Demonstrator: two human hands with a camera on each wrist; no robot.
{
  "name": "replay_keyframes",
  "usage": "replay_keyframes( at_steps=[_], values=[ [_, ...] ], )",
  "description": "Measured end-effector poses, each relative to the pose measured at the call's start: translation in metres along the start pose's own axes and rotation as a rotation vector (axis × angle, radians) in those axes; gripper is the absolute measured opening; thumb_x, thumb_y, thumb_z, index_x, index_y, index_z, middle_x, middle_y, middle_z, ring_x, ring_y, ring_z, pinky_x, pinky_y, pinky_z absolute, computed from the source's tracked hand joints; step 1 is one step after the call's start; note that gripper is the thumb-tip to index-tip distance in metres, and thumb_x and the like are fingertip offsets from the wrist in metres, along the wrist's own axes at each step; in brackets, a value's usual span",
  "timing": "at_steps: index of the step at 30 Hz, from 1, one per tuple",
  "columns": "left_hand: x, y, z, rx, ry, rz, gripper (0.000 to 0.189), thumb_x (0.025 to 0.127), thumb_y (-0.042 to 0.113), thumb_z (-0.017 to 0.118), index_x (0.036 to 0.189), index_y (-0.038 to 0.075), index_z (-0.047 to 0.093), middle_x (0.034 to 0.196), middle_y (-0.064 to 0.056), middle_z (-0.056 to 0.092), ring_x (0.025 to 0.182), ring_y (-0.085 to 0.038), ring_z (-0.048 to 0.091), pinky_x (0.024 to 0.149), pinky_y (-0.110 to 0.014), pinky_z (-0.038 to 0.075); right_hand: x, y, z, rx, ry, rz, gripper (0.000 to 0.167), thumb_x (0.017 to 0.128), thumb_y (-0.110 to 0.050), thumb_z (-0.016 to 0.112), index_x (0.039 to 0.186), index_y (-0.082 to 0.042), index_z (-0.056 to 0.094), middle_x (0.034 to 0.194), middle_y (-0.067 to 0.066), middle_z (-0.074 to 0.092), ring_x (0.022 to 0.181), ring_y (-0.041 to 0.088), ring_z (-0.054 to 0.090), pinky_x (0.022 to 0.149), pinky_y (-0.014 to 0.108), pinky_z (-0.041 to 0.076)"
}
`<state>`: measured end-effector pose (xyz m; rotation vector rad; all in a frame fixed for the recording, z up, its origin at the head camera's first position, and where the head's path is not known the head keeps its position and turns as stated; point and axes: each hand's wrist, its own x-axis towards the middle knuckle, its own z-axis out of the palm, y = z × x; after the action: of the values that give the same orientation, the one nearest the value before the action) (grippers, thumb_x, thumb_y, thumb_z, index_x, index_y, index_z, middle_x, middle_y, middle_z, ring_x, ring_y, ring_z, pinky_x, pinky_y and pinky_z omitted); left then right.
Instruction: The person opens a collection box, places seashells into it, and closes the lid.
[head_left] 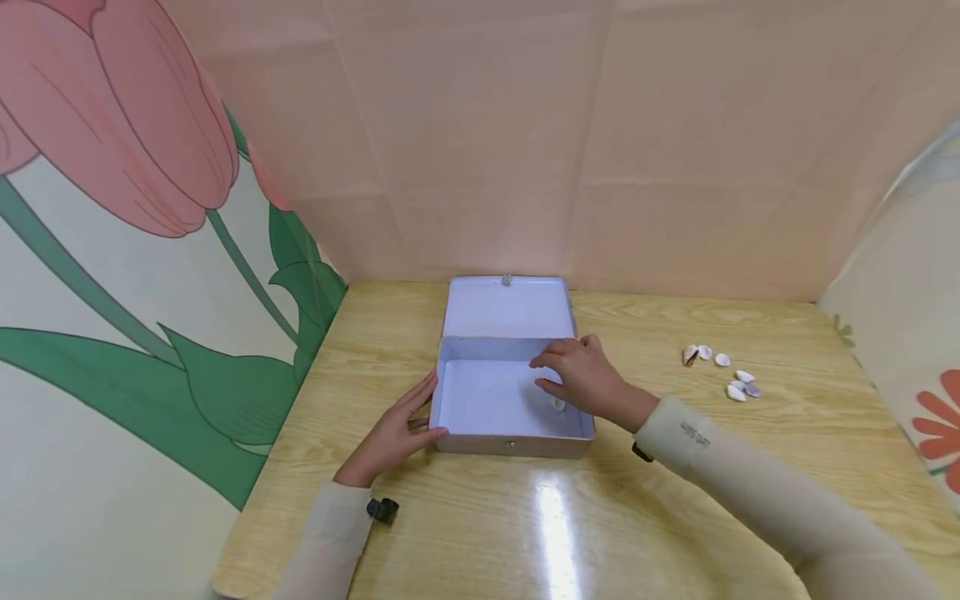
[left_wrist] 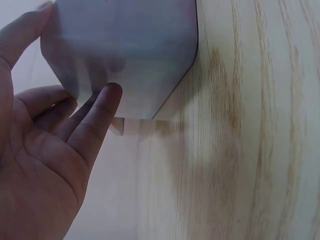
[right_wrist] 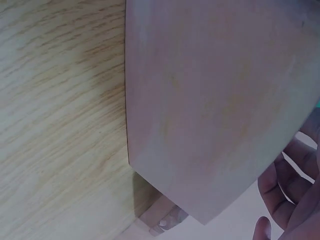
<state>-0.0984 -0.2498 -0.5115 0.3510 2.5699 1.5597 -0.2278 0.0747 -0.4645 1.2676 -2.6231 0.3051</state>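
A shallow metal box (head_left: 495, 400), pale lilac inside, lies on the table with its hinged lid (head_left: 508, 307) raised at the back. My left hand (head_left: 390, 437) touches the box's left side, thumb at the front left corner. The left wrist view shows its fairly straight fingers (left_wrist: 102, 112) against the grey outer wall. My right hand (head_left: 588, 379) hovers over the right part of the box, thumb and fingers bent but apart, nothing visible between them. Beneath it, a small white seashell (head_left: 558, 404) lies inside near the right wall. The right wrist view shows the right hand (right_wrist: 295, 190) only partly, beyond the box's outer wall.
Several small seashells (head_left: 737, 392) lie loosely grouped on the wooden table (head_left: 652, 517) to the right of the box. A peach cloth backdrop (head_left: 480, 150) stands behind the table. A flower-printed panel (head_left: 135, 275) borders it on the left, another on the right.
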Motion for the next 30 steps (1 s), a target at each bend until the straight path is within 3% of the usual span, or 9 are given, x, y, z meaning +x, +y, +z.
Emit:
replay_keyframes(
  at_steps=[8,17,23,30],
  values=[
    [0.001,-0.003,0.003,0.009,0.002,-0.008,0.087,0.086,0.034,0.074,0.154,0.031,0.02,0.162,0.007,0.012,0.143,-0.013,0.023,0.099,-0.029,0.047,-0.01,0.012,-0.007,0.006,0.03,0.016,0.024,0.085,-0.035,0.077,0.104,-0.02,0.075,0.102,-0.004,0.07,0.094,0.019,0.063,0.072,0.047,0.036],
    [0.002,-0.002,0.001,0.023,0.009,0.002,0.087,0.087,0.034,0.073,0.155,0.028,0.021,0.163,0.003,0.013,0.144,-0.012,0.02,0.098,-0.028,0.047,-0.037,0.073,-0.045,0.03,0.215,0.197,0.023,0.088,-0.025,0.074,0.109,-0.017,0.073,0.103,0.004,0.071,0.086,0.027,0.062,0.073,0.052,0.033],
    [0.001,-0.002,0.0,0.019,-0.003,-0.007,0.086,0.087,0.035,0.073,0.155,0.03,0.02,0.163,0.003,0.011,0.144,-0.013,0.02,0.099,-0.028,0.046,-0.071,0.106,-0.055,0.032,0.166,0.358,0.025,0.093,-0.028,0.069,0.115,-0.017,0.071,0.11,0.008,0.068,0.088,0.028,0.057,0.073,0.052,0.03],
    [0.0,0.0,-0.001,0.02,-0.001,0.009,0.087,0.087,0.036,0.073,0.155,0.028,0.019,0.163,0.004,0.011,0.144,-0.013,0.019,0.099,-0.029,0.047,-0.098,0.129,-0.048,0.005,0.133,0.42,0.028,0.095,-0.03,0.065,0.118,-0.015,0.07,0.111,0.01,0.067,0.08,0.026,0.056,0.069,0.05,0.029]
  ],
)
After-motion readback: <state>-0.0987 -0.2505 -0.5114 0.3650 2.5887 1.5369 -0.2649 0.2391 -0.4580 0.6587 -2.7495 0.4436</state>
